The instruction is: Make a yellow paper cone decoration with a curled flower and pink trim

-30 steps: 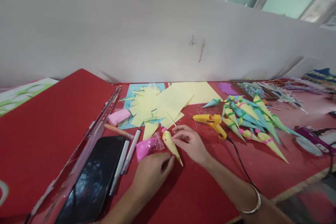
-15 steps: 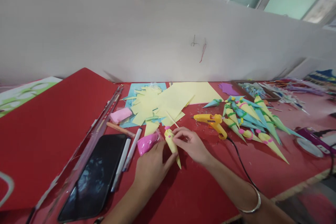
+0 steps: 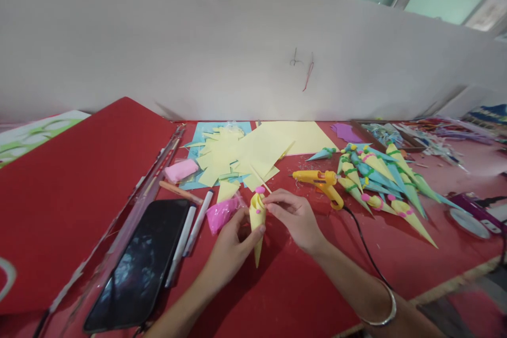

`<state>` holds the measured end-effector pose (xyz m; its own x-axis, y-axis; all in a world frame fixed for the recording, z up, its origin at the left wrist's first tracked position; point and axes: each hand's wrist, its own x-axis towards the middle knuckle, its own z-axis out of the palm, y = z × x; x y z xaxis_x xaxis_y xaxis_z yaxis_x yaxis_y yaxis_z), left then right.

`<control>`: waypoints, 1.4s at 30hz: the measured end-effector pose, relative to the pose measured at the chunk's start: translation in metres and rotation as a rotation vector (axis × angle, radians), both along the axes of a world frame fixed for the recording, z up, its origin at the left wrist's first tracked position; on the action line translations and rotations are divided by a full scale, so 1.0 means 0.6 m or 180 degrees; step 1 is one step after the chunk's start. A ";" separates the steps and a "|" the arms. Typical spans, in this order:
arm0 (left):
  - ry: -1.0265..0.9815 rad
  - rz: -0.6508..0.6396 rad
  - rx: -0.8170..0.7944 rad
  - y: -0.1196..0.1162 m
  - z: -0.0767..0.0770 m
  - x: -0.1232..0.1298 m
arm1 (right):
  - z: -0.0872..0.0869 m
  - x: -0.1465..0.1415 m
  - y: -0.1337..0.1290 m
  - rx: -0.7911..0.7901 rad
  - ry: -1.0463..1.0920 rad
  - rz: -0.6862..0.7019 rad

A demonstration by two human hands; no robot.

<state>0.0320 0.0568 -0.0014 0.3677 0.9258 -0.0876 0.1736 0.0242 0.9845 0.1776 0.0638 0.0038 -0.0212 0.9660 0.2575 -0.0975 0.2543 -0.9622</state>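
Note:
A small yellow paper cone [image 3: 258, 217], point down, is gripped by my left hand [image 3: 233, 240] between thumb and fingers. A pink blob [image 3: 260, 190] sits at its open top, and pink dots mark its side. The fingertips of my right hand [image 3: 295, 216] are pinched together against the cone's upper right edge; what lies between them is too small to tell. Beside my left fingers lies a magenta packet [image 3: 222, 215] in clear wrap. A thin pale stick [image 3: 259, 177] rests just beyond the cone.
A yellow glue gun [image 3: 320, 182] with a black cord lies right of my hands, before a pile of decorated cones [image 3: 372, 169]. Yellow paper sheets [image 3: 265, 145] lie behind. At left are a phone [image 3: 138, 264], white markers [image 3: 198, 224] and a pale pink packet [image 3: 181, 170].
My left hand has turned the cone more upright, its tip now pointing nearly straight down. My right fingertips have moved from the cone's side to its upper edge.

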 end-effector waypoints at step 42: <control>-0.0176 0.0032 -0.0116 -0.006 0.013 0.004 | 0.006 0.000 -0.011 0.0492 -0.0394 0.0055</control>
